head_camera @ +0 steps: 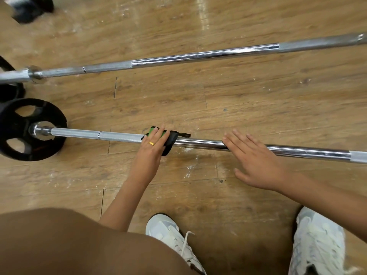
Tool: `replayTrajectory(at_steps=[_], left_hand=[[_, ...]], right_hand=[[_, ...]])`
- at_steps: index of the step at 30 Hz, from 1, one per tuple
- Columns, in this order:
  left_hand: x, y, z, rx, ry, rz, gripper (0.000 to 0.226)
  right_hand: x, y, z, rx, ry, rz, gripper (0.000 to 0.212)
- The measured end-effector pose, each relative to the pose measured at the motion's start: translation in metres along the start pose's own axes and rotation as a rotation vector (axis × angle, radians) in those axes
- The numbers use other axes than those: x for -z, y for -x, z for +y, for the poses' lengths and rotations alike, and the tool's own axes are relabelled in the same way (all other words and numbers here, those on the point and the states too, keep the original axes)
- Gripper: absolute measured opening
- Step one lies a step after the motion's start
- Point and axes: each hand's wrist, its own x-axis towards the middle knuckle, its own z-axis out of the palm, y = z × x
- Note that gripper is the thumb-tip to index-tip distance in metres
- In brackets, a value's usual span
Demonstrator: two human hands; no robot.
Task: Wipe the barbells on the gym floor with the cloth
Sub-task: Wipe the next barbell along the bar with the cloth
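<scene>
Two chrome barbells lie on the wooden gym floor. The near barbell [200, 143] runs left to right across the middle, with a black weight plate [12, 135] on its left end. A black and green cloth [170, 140] is draped over this bar. My left hand [153, 147], with a gold ring, presses the cloth onto the bar with straight fingers. My right hand [256, 157] lies flat and open on the bar to the right of the cloth. The far barbell [178, 56] lies beyond, untouched.
My two white sneakers [174, 235] [317, 241] stand on the floor just below the near bar, and my knee fills the lower left. More black plates [10, 90] lie at the left edge, and dark equipment [31, 6] sits at the top left.
</scene>
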Motion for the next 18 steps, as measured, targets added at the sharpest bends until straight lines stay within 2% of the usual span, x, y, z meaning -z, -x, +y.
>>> replayTrajectory(at_steps=[6,10,14,16,18], left_hand=[[-0.006,0.020,0.013,0.056,-0.027,0.085,0.069],[-0.009,0.030,0.017,-0.038,-0.037,0.053,0.066],[0.006,0.042,-0.015,0.218,-0.026,0.095,0.067],[0.009,0.047,-0.015,0.230,-0.051,0.088,0.064],[0.008,0.046,-0.002,0.153,-0.063,0.062,0.064]], right_hand=[[-0.002,0.013,-0.013,0.010,0.012,0.016,0.091],[-0.001,0.022,-0.020,0.023,0.014,0.022,0.093],[-0.005,0.030,-0.028,0.033,0.026,0.033,0.094],[-0.006,0.034,-0.031,0.042,0.033,0.048,0.094],[-0.005,0.038,-0.034,0.058,0.031,0.072,0.094]])
